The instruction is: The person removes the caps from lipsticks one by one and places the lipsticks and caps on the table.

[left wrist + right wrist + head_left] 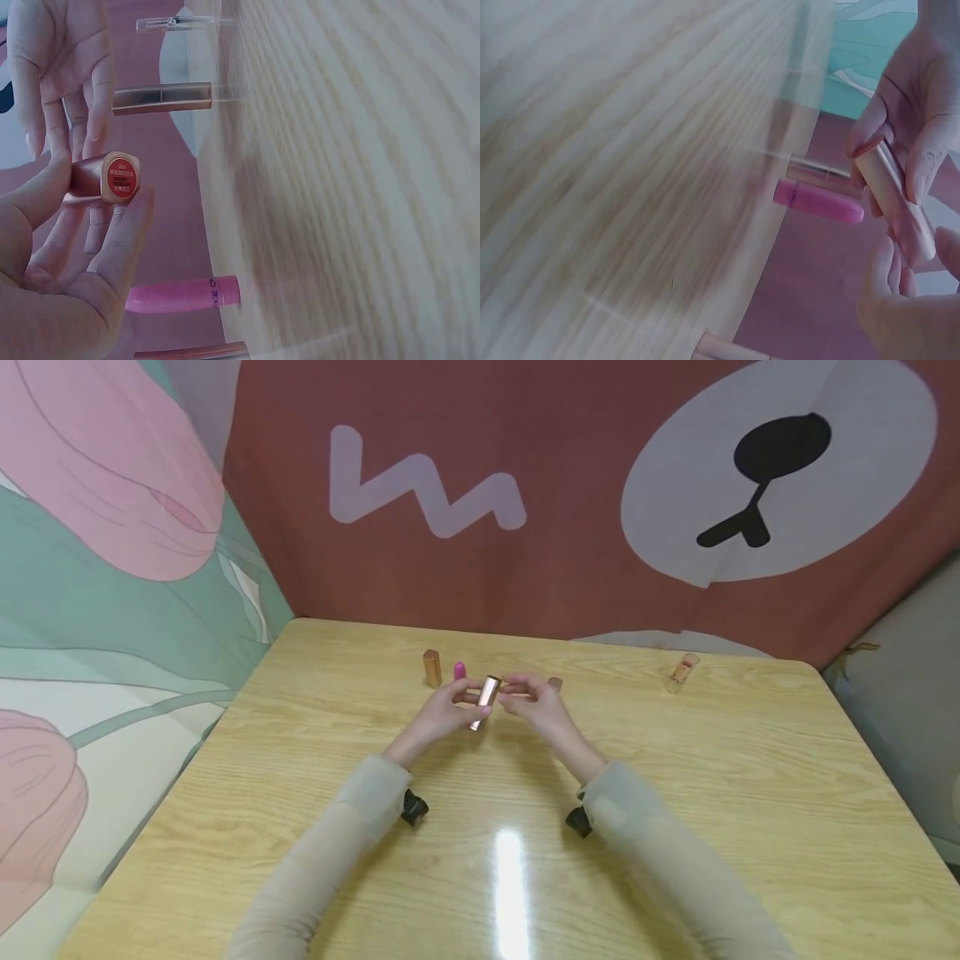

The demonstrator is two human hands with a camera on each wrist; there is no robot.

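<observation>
A rose-gold lipstick tube (486, 702) is in my left hand (448, 706), pinched between thumb and fingers and held tilted above the table. Its base carries a red label, which faces the camera in the left wrist view. My right hand (536, 702) is close beside the tube's other end, with its fingers fairly straight and loose. In the right wrist view its fingertips (885, 259) are at that end; whether they touch it I cannot tell. Behind the left hand stands a bright pink lipstick tube (184, 294).
An orange-gold lipstick tube (432, 668) stands to the left of the pink one. Partly behind the right hand is a rose-gold tube (161, 98). A clear tube (682, 672) stands farther right on the wooden table (750, 777), near its back edge by the curtain (525, 585).
</observation>
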